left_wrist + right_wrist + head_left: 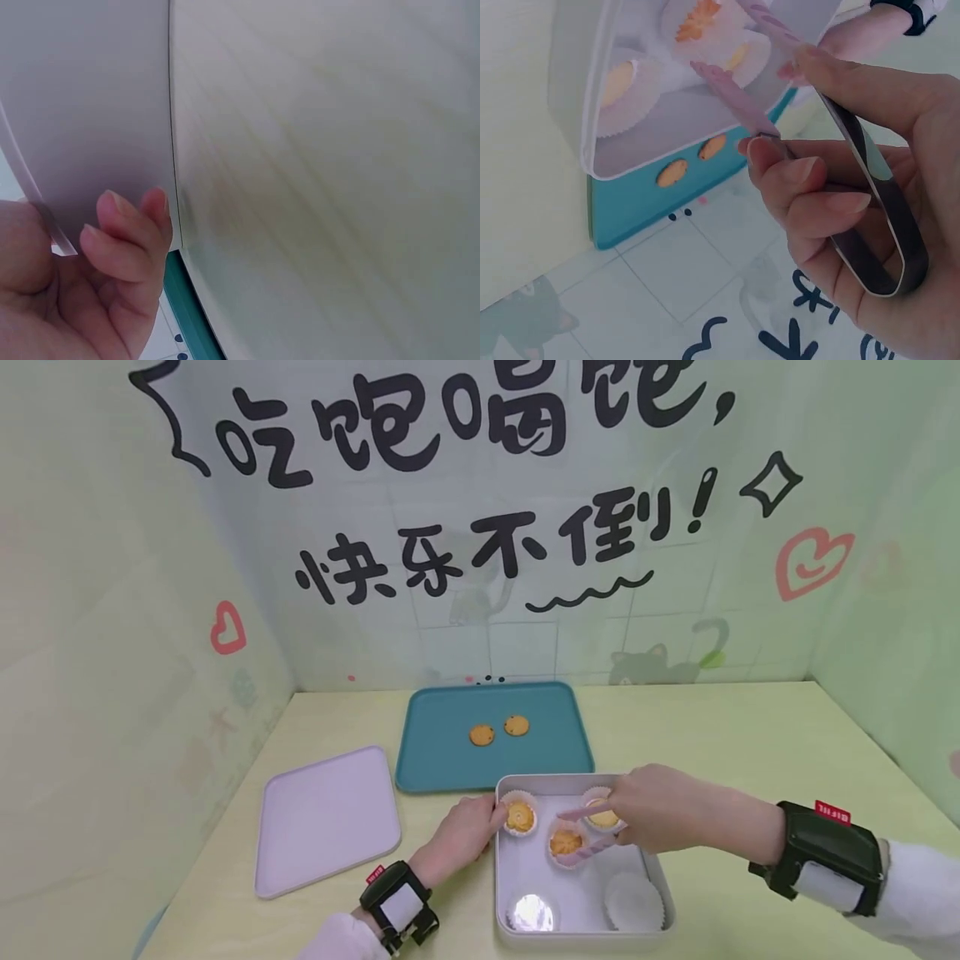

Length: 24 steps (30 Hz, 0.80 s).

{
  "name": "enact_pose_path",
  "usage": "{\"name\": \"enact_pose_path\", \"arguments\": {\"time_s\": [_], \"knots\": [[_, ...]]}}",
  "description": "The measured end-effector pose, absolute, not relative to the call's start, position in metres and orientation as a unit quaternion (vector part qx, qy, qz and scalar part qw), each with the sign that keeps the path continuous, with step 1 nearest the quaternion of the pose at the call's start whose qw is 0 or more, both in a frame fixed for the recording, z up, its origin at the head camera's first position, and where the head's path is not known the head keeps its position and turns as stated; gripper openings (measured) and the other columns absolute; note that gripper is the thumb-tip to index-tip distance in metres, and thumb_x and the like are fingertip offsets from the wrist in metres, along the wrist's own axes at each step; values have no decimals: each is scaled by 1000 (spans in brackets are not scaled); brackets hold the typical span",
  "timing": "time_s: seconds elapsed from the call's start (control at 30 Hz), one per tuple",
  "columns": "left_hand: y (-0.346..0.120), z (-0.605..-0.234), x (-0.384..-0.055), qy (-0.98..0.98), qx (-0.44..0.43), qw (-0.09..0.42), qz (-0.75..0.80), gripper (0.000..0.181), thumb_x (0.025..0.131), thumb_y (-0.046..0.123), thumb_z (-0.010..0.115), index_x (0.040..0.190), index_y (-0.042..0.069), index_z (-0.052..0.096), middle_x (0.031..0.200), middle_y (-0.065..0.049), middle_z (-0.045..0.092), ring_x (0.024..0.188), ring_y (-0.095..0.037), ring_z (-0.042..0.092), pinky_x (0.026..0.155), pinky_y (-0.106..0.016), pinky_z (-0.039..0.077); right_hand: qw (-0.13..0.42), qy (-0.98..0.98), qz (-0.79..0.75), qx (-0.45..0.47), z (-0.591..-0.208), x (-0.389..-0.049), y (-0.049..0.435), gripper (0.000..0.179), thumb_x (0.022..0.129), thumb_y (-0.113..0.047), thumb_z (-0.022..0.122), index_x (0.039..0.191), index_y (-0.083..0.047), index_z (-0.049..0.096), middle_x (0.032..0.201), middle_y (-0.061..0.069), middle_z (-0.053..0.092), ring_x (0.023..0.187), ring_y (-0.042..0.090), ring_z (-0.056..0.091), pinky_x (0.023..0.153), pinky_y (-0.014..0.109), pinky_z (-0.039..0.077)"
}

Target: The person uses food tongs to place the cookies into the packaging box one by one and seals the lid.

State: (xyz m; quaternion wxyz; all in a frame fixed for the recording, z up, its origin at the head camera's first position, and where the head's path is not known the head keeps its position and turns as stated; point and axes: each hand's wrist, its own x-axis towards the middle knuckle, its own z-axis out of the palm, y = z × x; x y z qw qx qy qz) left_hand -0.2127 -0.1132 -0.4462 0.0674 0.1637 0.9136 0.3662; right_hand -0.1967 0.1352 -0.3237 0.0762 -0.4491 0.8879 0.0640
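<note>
One flat lavender rectangular tray (326,821) lies toward the left edge of the desk (720,727); one teal rectangular tray (540,760), by the far edge, carries two round brown cookies (482,735). One pale lavender rectangular box (585,937) holds five white pleated paper cups (633,902), one near each corner, one between; three contain round golden tarts (566,841). One pair of pink-tipped metal tongs (870,161).
</note>
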Motion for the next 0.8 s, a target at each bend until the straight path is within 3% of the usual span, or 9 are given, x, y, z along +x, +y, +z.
{"name": "enact_pose_path", "arguments": {"time_s": [0.1, 0.13, 0.43, 0.8], "knots": [[-113, -448, -213, 915, 164, 66, 363, 19, 93, 17, 39, 80, 9, 51, 50, 2, 41, 37, -10, 41, 36, -25, 33, 73, 901, 17, -427, -312, -199, 139, 16, 73, -23, 74, 83, -13, 66, 65, -8, 48, 49, 8, 39, 49, 24, 39], [-113, -448, -213, 915, 164, 67, 362, 19, 93, 17, 39, 80, 9, 51, 50, 2, 41, 37, -10, 41, 36, -24, 33, 68, 905, 8, -419, -307, -201, 140, 17, 74, -24, 73, 76, -10, 64, 61, -8, 44, 50, 8, 41, 50, 25, 40], [-115, -448, -213, 916, 159, 76, 360, 20, 93, 20, 38, 83, 10, 52, 47, 2, 41, 34, -11, 39, 35, -24, 31, -20, 917, -27, -396, -299, -253, 137, 25, 76, -23, 72, 62, -9, 55, 54, -6, 38, 47, 8, 33, 43, 23, 30], [-114, -447, -212, 917, 164, 68, 357, 20, 93, 17, 39, 78, 10, 50, 47, 2, 40, 34, -11, 38, 35, -24, 30, 19, 928, -22, -371, -324, -309, 118, 42, 79, -28, 68, 51, -12, 41, 53, -6, 18, 45, 7, 21, 43, 24, 18]]}}
